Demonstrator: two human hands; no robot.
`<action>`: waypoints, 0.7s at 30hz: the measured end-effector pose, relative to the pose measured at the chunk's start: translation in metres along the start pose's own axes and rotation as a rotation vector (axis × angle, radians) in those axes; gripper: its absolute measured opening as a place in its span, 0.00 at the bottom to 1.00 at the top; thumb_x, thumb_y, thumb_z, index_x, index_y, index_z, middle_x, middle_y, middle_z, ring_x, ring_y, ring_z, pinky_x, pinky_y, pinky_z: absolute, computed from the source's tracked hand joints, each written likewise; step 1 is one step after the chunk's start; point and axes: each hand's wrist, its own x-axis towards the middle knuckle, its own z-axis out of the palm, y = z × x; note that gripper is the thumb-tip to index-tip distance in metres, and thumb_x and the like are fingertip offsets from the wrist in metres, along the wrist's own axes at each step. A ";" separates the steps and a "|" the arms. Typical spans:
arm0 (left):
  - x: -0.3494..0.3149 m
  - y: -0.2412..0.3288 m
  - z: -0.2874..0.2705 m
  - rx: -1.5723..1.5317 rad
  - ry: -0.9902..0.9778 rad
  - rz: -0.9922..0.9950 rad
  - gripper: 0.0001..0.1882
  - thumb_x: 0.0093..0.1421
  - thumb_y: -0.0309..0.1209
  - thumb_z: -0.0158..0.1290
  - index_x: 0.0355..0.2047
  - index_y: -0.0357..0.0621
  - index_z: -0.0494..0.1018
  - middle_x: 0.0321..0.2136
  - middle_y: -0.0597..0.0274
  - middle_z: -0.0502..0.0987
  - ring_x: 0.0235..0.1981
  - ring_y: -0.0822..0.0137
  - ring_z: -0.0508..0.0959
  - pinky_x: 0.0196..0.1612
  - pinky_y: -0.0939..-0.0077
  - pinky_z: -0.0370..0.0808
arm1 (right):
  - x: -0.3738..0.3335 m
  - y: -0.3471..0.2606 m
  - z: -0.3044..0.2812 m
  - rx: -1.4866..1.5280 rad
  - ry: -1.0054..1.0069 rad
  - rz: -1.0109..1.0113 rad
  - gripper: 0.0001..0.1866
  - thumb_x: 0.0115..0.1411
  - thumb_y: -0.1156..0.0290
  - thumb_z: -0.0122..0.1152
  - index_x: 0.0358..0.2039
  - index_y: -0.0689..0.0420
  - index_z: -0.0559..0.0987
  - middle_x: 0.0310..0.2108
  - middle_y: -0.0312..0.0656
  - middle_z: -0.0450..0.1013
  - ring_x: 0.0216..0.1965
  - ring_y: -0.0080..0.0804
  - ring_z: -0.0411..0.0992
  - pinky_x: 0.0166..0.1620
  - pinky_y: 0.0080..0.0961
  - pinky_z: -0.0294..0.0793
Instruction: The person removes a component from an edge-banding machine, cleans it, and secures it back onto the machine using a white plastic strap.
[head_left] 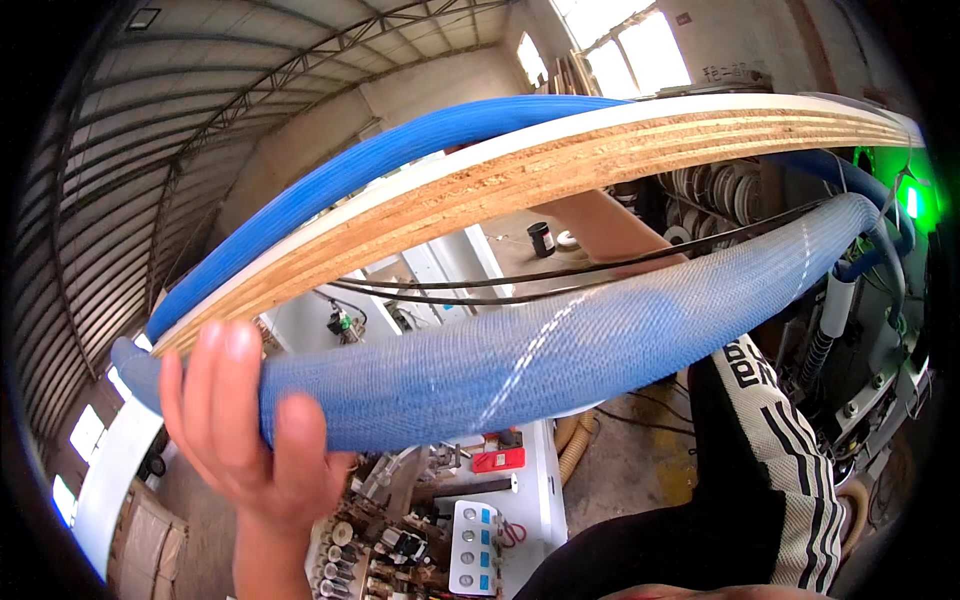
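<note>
My left hand (258, 430) is at the left end of a thick blue hose in a worn, see-through mesh sleeve (520, 365). Its back faces me; the fingers stretch upward in front of the hose and the thumb stands apart. Above the hose runs a long, curved strip of layered wood with a white face (530, 185). A smooth bright-blue hose (360, 165) lies along its far side. My right forearm (610, 230) passes behind the sleeved hose and goes up behind the wood, which hides the hand.
Two black cables (480, 295) stretch below the wood. Beneath lie a machine with a grey button panel (470, 545), a red box (498, 459) and a ribbed tan hose (575, 445). A green-lit machine part (908, 200) with wiring stands right. A black container (540, 238) is on the floor.
</note>
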 end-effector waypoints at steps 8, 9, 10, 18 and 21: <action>0.046 -0.040 -0.017 -0.008 -0.050 0.007 0.31 0.59 0.36 0.63 0.60 0.39 0.69 0.47 0.45 0.80 0.46 0.46 0.80 0.51 0.57 0.74 | 0.002 0.019 0.019 0.133 -0.018 -0.038 0.15 0.72 0.62 0.57 0.55 0.53 0.80 0.53 0.43 0.76 0.53 0.37 0.73 0.58 0.42 0.75; 0.039 -0.039 -0.014 -0.047 -0.054 -0.024 0.31 0.57 0.36 0.64 0.60 0.40 0.70 0.47 0.47 0.81 0.46 0.47 0.80 0.51 0.58 0.74 | 0.000 0.022 0.019 0.145 -0.025 -0.035 0.15 0.72 0.62 0.57 0.55 0.53 0.80 0.53 0.43 0.76 0.54 0.38 0.73 0.58 0.43 0.75; 0.020 -0.030 0.008 -0.097 -0.030 -0.074 0.31 0.56 0.35 0.65 0.60 0.41 0.70 0.48 0.48 0.81 0.46 0.48 0.80 0.51 0.59 0.74 | -0.008 0.026 0.003 0.098 -0.023 -0.008 0.15 0.72 0.62 0.56 0.55 0.53 0.80 0.54 0.43 0.75 0.55 0.38 0.73 0.59 0.43 0.74; 0.002 -0.046 0.020 -0.052 0.126 0.011 0.34 0.50 0.41 0.69 0.56 0.43 0.72 0.45 0.48 0.77 0.44 0.47 0.79 0.48 0.57 0.76 | -0.016 0.047 -0.013 0.244 -0.065 0.000 0.16 0.73 0.62 0.55 0.57 0.52 0.80 0.58 0.43 0.74 0.60 0.40 0.71 0.64 0.46 0.72; -0.008 -0.032 0.027 0.031 0.152 0.000 0.34 0.51 0.39 0.68 0.57 0.43 0.71 0.47 0.47 0.76 0.48 0.44 0.76 0.52 0.55 0.73 | -0.018 0.053 -0.036 0.237 -0.093 0.025 0.17 0.74 0.62 0.54 0.58 0.52 0.79 0.60 0.43 0.73 0.62 0.41 0.70 0.66 0.47 0.71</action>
